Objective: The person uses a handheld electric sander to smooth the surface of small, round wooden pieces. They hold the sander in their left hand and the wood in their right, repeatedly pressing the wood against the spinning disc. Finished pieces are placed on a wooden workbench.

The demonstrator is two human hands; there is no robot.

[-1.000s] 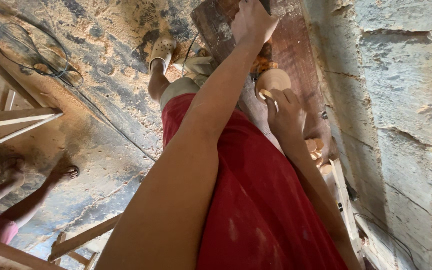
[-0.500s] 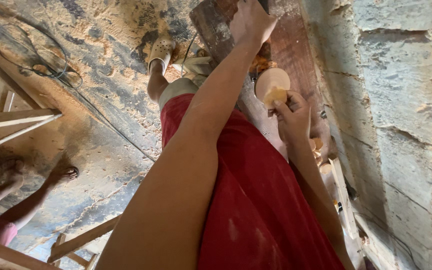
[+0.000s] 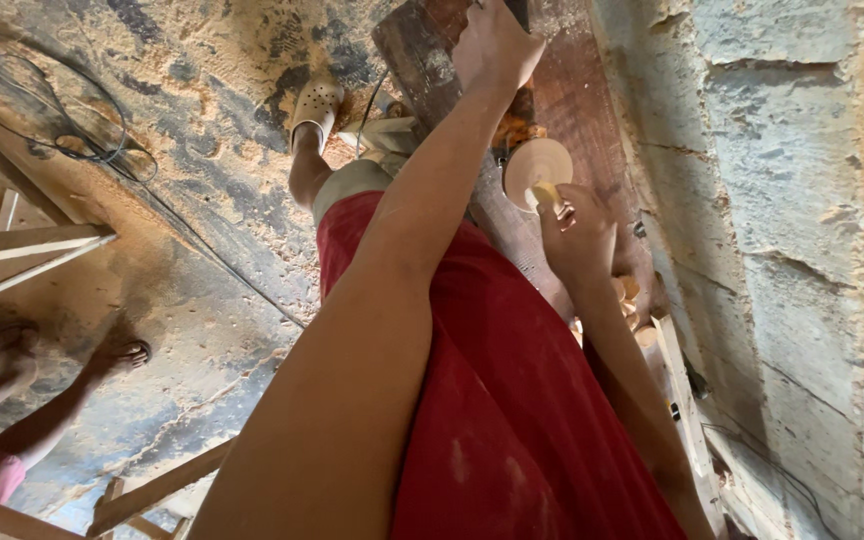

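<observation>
**A:** What's hidden close in?

**B:** A lot. The left forearm and the red garment (image 3: 512, 400) fill the near middle and cover whatever lies under them. Two hands belong to the wearer. The right hand (image 3: 580, 238) has its fingers pressed together, pinching a small pale wood piece (image 3: 545, 194). That piece touches the face of the round sanding disc (image 3: 535, 170), on the right side of the scene. The machine behind the disc is mostly covered by the arm; only a bit of orange shows.

**A:** And the other hand?

**B:** The left hand (image 3: 493, 42) is at the far top edge, laid on the dark wooden counter (image 3: 422, 55). Its fingertips are cut off by the frame, so I cannot tell whether they are spread or curled.

**A:** What's around?

**B:** Just beside the right wrist, a few round wood pieces (image 3: 627, 292); I can't count them, they're half hidden. One pale clog (image 3: 315, 104) on the sawdust-covered floor (image 3: 192, 290), the second foot not visible. A loop of cable (image 3: 52, 110) far left. Wooden frames (image 3: 32, 245) on the left. Another person's foot (image 3: 117, 355) at the near left. A rough block wall (image 3: 802, 200) closes the right.
</observation>
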